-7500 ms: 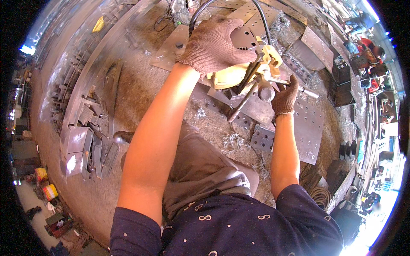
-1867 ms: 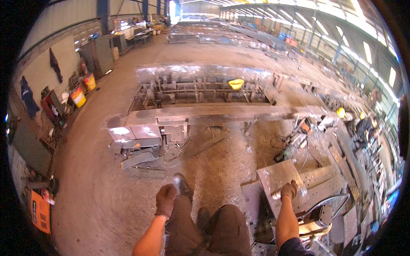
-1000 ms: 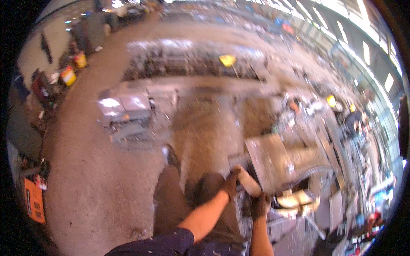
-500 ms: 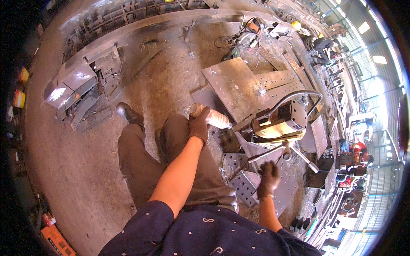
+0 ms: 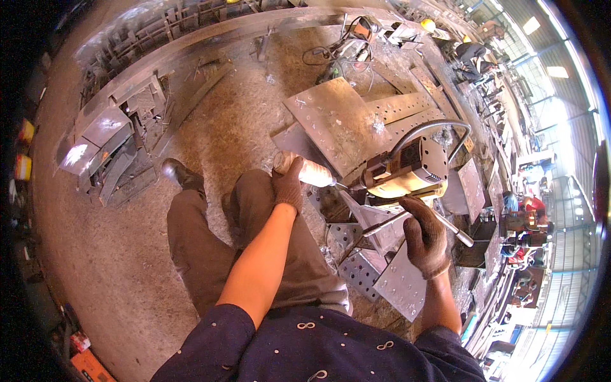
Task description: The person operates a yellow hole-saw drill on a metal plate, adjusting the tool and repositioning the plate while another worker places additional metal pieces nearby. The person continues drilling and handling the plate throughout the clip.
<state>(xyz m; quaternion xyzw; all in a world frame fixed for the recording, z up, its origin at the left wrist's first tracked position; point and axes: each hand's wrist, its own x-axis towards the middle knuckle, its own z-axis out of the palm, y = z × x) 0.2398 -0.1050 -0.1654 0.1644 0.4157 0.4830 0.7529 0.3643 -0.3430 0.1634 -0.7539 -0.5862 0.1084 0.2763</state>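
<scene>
My left hand, in a dark brown glove, is wrapped round a plastic squeeze bottle with a pale wrapped body. The bottle lies on its side, its thin nozzle pointing right, close to the chuck end of a yellow and black drilling machine. My right hand, gloved too, is over the hub of the machine's feed levers, thumb and fingers apart. Its fingertips reach up by the yellow housing, and the hub is hidden behind it. One lever sticks out left of the hand, another to its right.
Steel plates lie beyond the machine, some drilled with rows of holes. A grinder-like tool with tangled cables rests farther back. Scrap steel pieces stand on the floor at left. Other people work at the far right.
My right hand has risen from beneath the levers to the hub, just below the machine's body. My left hand keeps the bottle beside the chuck. The whole view has shifted slightly.
</scene>
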